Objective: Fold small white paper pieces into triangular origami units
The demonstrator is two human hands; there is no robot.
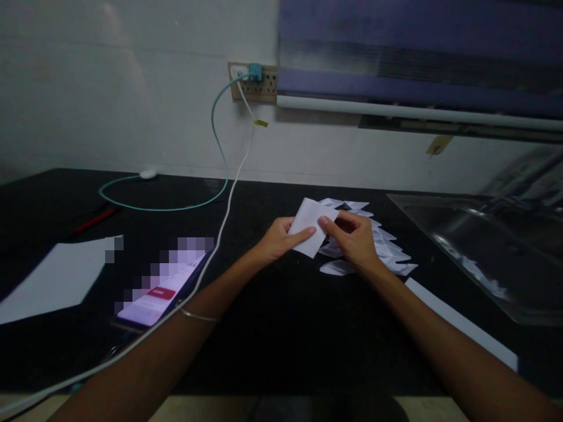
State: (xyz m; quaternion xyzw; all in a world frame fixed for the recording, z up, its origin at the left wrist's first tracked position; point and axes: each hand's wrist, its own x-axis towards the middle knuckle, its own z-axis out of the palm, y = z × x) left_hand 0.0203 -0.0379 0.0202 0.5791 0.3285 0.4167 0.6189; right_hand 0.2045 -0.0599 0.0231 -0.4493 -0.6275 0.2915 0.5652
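Between my two hands is a small folded piece of white paper point(308, 225), held tilted above the dark counter point(264, 328). My left hand point(281, 237) pinches its left edge, thumb on top and fingers behind. On the right side, my right hand point(352, 234) grips it with the thumb pressed on the front; its other fingers are partly hidden. Just behind and under my right hand lie several folded white paper pieces point(389, 252), set in overlapping rows. A long white paper strip point(461, 322) rests beside my right forearm.
To the left are a lit phone point(153, 293), a white sheet point(57, 278) and a red pen-like object point(94, 220). A white cable point(229, 205) crosses over my left forearm from the wall socket point(253, 82). At right is a metal sink point(492, 252).
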